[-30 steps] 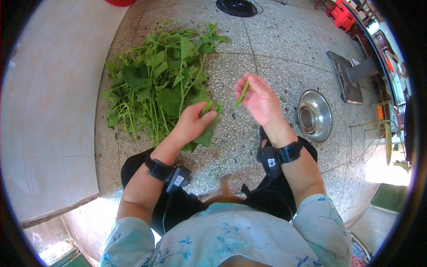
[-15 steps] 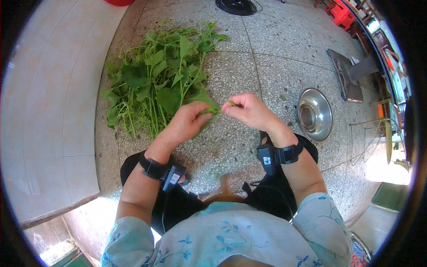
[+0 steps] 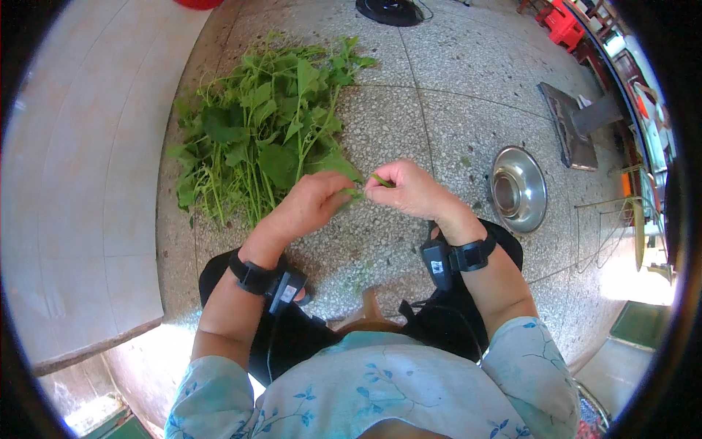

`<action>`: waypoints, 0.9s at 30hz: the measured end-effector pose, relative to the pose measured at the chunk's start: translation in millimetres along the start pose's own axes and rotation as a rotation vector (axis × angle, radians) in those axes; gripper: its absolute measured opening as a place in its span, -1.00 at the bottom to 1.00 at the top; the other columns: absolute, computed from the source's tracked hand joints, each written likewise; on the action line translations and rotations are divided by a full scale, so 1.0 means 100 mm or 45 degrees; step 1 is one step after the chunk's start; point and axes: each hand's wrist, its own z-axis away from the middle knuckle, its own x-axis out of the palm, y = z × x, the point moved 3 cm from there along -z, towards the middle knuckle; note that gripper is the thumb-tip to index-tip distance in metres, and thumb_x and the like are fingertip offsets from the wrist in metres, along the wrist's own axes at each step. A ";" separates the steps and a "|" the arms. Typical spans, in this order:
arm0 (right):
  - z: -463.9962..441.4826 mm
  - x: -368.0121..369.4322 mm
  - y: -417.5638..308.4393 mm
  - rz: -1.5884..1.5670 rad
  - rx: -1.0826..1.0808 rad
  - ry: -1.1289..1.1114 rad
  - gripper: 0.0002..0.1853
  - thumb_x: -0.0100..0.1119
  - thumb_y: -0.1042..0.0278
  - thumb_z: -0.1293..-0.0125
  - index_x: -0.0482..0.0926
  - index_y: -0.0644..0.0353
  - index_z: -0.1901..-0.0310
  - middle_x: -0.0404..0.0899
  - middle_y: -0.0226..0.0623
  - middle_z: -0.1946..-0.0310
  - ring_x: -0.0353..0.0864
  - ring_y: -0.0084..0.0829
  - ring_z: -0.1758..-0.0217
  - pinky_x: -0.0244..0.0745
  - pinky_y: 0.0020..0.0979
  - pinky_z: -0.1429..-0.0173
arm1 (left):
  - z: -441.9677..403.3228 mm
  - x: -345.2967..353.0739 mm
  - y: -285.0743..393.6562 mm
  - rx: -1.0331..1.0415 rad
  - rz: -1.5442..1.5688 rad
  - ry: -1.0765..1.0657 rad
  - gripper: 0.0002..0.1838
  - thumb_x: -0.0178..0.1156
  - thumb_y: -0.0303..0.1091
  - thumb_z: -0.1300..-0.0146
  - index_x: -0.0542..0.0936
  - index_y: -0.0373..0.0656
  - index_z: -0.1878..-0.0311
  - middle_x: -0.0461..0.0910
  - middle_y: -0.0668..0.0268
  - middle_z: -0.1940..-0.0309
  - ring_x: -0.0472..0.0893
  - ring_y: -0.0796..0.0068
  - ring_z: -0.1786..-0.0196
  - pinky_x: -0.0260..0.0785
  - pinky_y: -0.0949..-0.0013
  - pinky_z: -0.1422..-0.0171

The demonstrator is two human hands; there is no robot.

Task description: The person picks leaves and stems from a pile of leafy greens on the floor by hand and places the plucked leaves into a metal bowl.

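Observation:
A heap of leafy green vines lies on the speckled floor, ahead and to the left. My left hand is closed at the heap's near right edge, pinching a green stem whose end pokes out past the fingertips. Just to its right, my right hand is closed too, with a short piece of green stem between thumb and forefinger. A small gap separates the fingertips of both hands. A dark band with a small box sits on each wrist.
Right of my right hand stands a shiny metal bowl on the floor. Farther right are a floor scale and a wire rack. A red plastic stool is at the far right, and a tiled raised ledge runs along the left.
Both hands have shifted slightly toward my body. The fingertips have drawn a little apart, and the stem piece in my right hand now shows more clearly.

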 end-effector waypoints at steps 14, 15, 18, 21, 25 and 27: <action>-0.09 0.15 0.17 -0.486 0.185 0.368 -0.85 0.04 0.37 -0.02 0.43 0.24 0.59 0.31 -0.57 0.71 0.18 -0.73 0.61 0.11 -0.57 0.55 | -0.03 0.03 -0.06 -0.422 0.810 0.345 -0.86 -0.03 -0.35 -0.21 0.42 -0.20 0.23 0.41 0.52 0.45 0.32 0.79 0.40 0.22 0.63 0.31; -0.10 0.15 0.19 -0.415 0.162 0.393 -0.85 0.05 0.36 -0.01 0.43 0.24 0.59 0.32 -0.56 0.71 0.18 -0.71 0.62 0.13 -0.57 0.54 | -0.03 0.03 -0.09 -0.464 0.914 0.469 -0.86 -0.04 -0.35 -0.22 0.42 -0.20 0.24 0.41 0.52 0.45 0.32 0.79 0.40 0.22 0.64 0.31; -0.15 0.08 0.29 0.103 0.143 0.460 -0.77 0.12 0.27 -0.02 0.42 0.23 0.63 0.31 -0.56 0.75 0.21 -0.67 0.64 0.18 -0.54 0.53 | -0.02 -0.02 -0.23 -0.527 1.016 0.688 -0.86 -0.04 -0.35 -0.22 0.43 -0.20 0.25 0.41 0.53 0.44 0.33 0.79 0.39 0.23 0.64 0.32; -0.16 0.07 0.18 0.032 0.121 0.509 -0.69 0.22 0.15 0.02 0.45 0.25 0.44 0.40 -0.43 0.59 0.31 -0.61 0.56 0.26 -0.51 0.47 | 0.00 -0.04 -0.26 -0.631 1.100 0.743 -0.86 -0.03 -0.36 -0.22 0.43 -0.20 0.23 0.44 0.50 0.42 0.37 0.75 0.37 0.25 0.62 0.30; -0.28 0.35 0.07 -0.488 -0.131 0.421 -0.19 0.33 0.03 0.15 0.13 0.24 -0.08 0.31 -0.22 0.12 0.37 -0.50 0.26 0.36 -0.47 0.22 | -0.07 0.16 -0.22 -0.792 1.542 0.617 -0.80 -0.07 -0.33 -0.24 0.38 -0.17 0.11 0.45 0.37 0.29 0.44 0.59 0.26 0.32 0.51 0.16; -0.34 0.43 0.07 -0.463 -0.161 0.431 -0.21 0.33 0.09 0.14 0.15 0.24 -0.08 0.31 -0.24 0.10 0.35 -0.49 0.18 0.32 -0.46 0.13 | -0.07 0.23 -0.19 -0.765 1.710 0.593 -0.76 -0.11 -0.29 -0.26 0.35 -0.16 0.06 0.43 0.33 0.23 0.42 0.53 0.18 0.30 0.45 0.08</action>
